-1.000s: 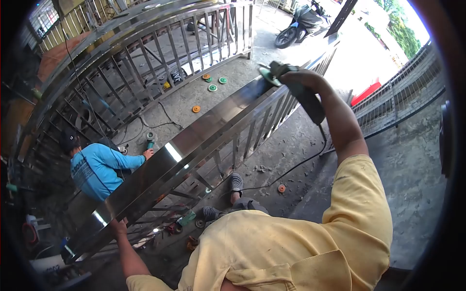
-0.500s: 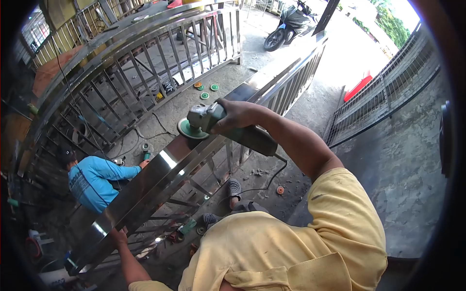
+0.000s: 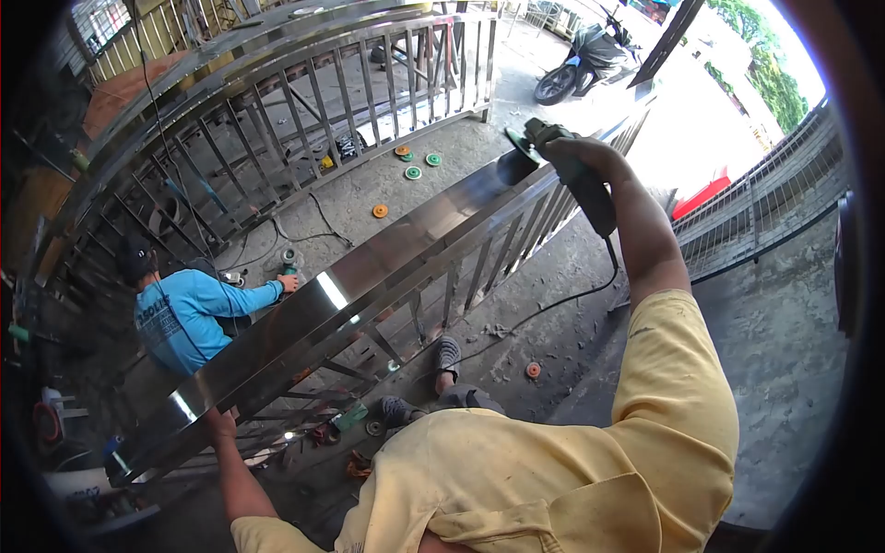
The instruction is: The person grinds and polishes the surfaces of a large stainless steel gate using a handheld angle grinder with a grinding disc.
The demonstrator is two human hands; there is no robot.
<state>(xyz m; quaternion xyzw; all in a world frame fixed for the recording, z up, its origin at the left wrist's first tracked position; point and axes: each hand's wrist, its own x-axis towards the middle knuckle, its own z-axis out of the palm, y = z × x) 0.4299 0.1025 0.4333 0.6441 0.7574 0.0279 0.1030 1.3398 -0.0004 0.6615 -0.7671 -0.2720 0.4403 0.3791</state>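
My right hand (image 3: 595,158) is wrapped around the body of a green angle grinder (image 3: 590,198), with my arm stretched toward the far end of the work. Its green disc (image 3: 519,144) is at the top face of a long, shiny metal rail (image 3: 396,241). Upright bars (image 3: 449,295) run below this rail, which slants across in front of me. At the near left end, my left hand (image 3: 221,424) grips the rail's lower edge, its fingers partly hidden. A power cord (image 3: 562,302) trails from the grinder down toward my feet.
A person in a blue shirt (image 3: 184,318) crouches beyond the rail, one hand by a green tool (image 3: 289,260). Another metal railing (image 3: 318,97) stands behind. An orange disc (image 3: 380,211) and green discs (image 3: 413,173) lie on the floor. A motorcycle (image 3: 590,60) is parked farther back.
My right hand has carried the grinder away along the rail, toward its far right end. My left hand stays at the near end. The view has shifted, and an orange floor disc now shows.
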